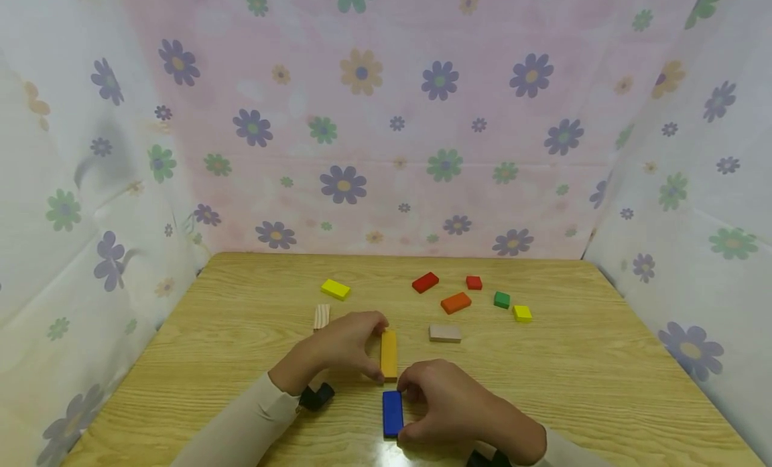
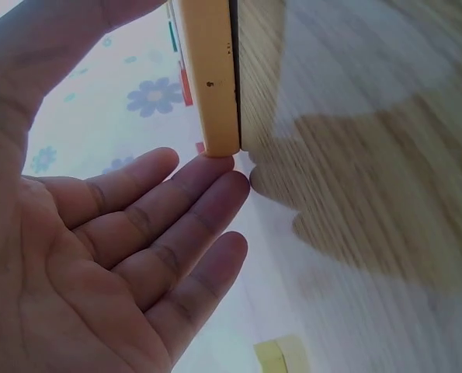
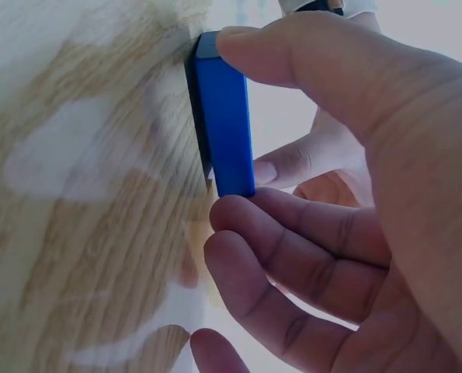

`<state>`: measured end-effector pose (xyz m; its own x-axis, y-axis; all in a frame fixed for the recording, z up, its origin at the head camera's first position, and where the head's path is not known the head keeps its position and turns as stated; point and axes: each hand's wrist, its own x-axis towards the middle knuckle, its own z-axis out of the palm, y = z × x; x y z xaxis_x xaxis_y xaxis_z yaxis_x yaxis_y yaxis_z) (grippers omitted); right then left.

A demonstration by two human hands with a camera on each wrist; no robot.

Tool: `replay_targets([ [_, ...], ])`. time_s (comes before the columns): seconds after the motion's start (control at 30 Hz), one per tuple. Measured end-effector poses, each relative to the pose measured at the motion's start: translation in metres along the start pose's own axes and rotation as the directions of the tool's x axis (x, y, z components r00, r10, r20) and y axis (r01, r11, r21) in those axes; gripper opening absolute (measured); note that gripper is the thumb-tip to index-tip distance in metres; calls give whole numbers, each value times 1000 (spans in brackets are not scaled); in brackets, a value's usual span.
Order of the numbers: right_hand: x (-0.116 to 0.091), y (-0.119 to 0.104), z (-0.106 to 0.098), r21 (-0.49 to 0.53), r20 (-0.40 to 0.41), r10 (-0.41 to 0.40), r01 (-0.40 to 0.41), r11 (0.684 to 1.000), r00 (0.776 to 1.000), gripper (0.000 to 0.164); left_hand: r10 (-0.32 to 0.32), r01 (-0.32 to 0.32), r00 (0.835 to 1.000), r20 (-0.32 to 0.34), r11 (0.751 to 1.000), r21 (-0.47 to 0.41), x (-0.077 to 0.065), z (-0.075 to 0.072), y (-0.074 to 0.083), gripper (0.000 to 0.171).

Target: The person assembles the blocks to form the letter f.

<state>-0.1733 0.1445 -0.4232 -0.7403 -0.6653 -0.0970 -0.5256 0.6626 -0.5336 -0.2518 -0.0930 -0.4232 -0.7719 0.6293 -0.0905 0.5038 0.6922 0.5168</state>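
Blue rectangular block: where do you have it?

It lies on the tabletop directly in front of you, its length running away from your body.

And the condition of your right grip?

Clamped on that block. The right wrist view shows your thumb against one end and a fingertip against the other.

Your left grip?

Together on the amber block. The head view places your thumb by the near end and your fingers by the far end; in the left wrist view a fingertip touches one end, the remaining fingers being spread.

How do the two pieces stand to each other?

The amber one is farther from you, roughly in line with the blue one, a narrow gap between them.

Report the other pieces before you.

Beyond your left grip, a striped wooden block and, farther back, a long yellow block. Right of the amber piece, a plain wooden block. Behind that, an orange block and a long red block. Farther right, you have a small red block, a green block and a small yellow block, all well apart from your grips.
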Motion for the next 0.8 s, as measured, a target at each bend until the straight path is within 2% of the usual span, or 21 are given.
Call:
replay_targets([
  [0.23, -2, 0, -1, -16, -21, -16, 16, 1000, 1000, 53, 7, -6, 1000, -22, 999, 38, -1, 3, 5, 90],
  [0.53, -1, 3, 1, -13, -32, 2, -3, 1000, 999, 52, -5, 6, 1000, -24, 999, 35, -2, 5, 5, 87],
  [0.8, -2, 3, 1, 11, -29, 7, -7, 1000, 1000, 51, 49, -48, 998, -31, 998, 37, -3, 4, 6, 86],
])
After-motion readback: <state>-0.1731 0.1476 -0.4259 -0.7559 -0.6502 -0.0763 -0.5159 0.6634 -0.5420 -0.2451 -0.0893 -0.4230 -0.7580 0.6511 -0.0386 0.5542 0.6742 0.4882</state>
